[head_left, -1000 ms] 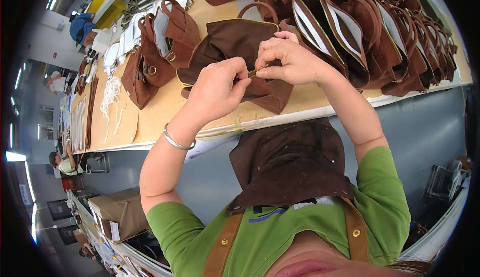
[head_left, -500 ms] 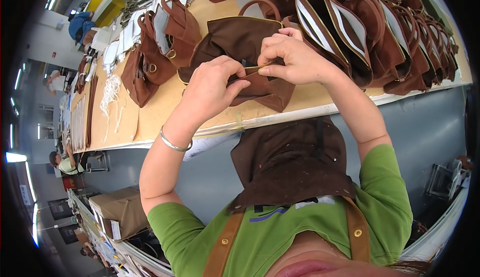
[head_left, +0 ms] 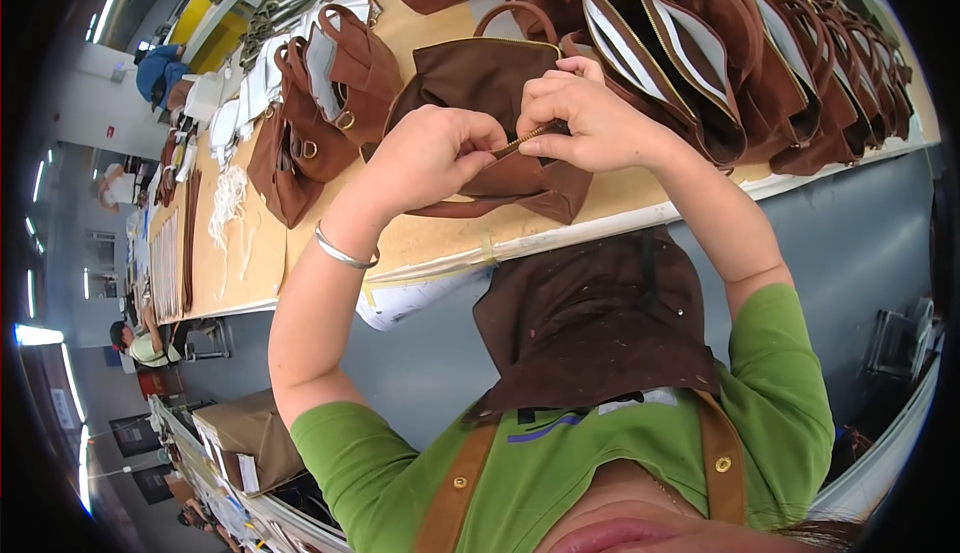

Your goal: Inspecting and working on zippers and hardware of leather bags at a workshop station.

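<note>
In front of me a brown handbag (head_left: pixel 470 78) lies opened on the worktable, with its dark brown inside showing. A brass-coloured zipper (head_left: pixel 527 137) runs along its near edge. My left hand (head_left: pixel 440 158), with a metal bangle on the wrist, pinches one part of this zipper edge. Close beside it, my right hand (head_left: pixel 580 118) pinches the same zipper with thumb and bent fingers. A short stretch of teeth shows between the two hands. One bag handle (head_left: pixel 450 209) hangs toward the table's near edge, and the fingertips partly hide the zipper.
Rows of brown handbags (head_left: pixel 690 63) with open zippers stand at the right and back. Two more bags (head_left: pixel 320 103) stand to the left, beside white cords (head_left: pixel 228 203) and brown strips (head_left: pixel 188 228). The worktable (head_left: pixel 400 253) ends just before my apron. Other people sit or stand far left.
The handle on the near side of the bag has come into view below my left hand. My left hand has shifted slightly; both hands still pinch the zipper.
</note>
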`<state>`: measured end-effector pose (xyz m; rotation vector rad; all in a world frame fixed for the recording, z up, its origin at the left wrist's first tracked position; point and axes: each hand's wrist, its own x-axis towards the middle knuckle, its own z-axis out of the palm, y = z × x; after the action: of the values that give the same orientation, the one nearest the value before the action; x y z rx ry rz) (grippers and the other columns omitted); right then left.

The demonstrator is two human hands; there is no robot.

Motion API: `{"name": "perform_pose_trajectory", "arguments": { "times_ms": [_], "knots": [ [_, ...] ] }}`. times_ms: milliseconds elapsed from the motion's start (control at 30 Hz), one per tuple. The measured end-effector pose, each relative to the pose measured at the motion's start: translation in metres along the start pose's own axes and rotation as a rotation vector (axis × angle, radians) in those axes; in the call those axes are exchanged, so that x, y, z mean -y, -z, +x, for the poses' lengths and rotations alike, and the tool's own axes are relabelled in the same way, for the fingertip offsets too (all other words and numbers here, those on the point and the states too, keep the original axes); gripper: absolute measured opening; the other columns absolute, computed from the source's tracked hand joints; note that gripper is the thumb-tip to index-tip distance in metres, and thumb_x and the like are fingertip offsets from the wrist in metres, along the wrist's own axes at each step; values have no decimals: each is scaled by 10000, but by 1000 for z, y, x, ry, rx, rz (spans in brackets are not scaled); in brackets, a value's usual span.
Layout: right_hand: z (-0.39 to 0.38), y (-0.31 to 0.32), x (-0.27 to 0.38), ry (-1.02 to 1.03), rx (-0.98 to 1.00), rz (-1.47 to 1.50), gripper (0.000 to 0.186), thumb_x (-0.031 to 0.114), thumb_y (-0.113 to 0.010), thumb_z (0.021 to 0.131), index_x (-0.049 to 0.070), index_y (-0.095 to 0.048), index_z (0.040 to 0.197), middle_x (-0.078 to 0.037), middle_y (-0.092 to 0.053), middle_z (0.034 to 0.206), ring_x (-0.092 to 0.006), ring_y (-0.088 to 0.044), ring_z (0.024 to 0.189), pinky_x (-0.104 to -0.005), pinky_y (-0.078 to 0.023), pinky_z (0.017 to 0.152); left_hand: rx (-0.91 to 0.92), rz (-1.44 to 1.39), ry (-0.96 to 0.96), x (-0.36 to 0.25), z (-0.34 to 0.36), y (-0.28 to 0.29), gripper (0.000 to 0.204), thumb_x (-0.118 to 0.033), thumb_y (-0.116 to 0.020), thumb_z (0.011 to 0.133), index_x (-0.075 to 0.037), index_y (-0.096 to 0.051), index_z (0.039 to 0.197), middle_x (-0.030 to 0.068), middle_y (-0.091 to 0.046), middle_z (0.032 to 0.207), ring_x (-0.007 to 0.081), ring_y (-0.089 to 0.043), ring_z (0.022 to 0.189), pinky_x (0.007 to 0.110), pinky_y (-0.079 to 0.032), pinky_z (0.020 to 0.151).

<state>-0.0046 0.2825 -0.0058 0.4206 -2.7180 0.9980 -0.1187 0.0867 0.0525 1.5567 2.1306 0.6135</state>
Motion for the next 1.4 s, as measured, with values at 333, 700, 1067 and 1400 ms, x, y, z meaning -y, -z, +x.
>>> {"name": "perform_pose_trajectory", "arguments": {
  "times_ms": [333,700,1067,1400],
  "knots": [
    [2,-7,0,8,-42,30,146,273,-662,856,132,-690,829,12,-576,841,-167,-562,964,-424,-203,1078,30,-127,28,2,-7,-2,117,-74,-669,793,6,-658,878,110,-635,683,187,-609,613,306,-499,630],
    [-10,-7,5,4,-40,4,161,298,-703,823,147,-681,874,9,-567,864,-170,-554,959,-432,-230,1055,6,-37,166,-10,-10,-15,168,-153,-703,816,-13,-620,855,88,-604,666,203,-577,606,333,-462,611],
    [-52,-50,12,105,-523,-63,273,292,-802,716,141,-655,889,21,-583,961,-211,-535,1035,-464,-300,974,-207,111,168,-30,-20,-39,179,-189,-731,809,-44,-661,888,78,-605,752,235,-593,711,353,-467,659],
    [-39,-57,10,57,-397,49,212,334,-788,742,141,-701,751,43,-616,731,-170,-550,919,-486,-276,1010,-352,7,165,-19,-30,-56,153,-65,-746,781,-35,-677,914,76,-625,807,241,-575,775,344,-455,716]
  ]
}}
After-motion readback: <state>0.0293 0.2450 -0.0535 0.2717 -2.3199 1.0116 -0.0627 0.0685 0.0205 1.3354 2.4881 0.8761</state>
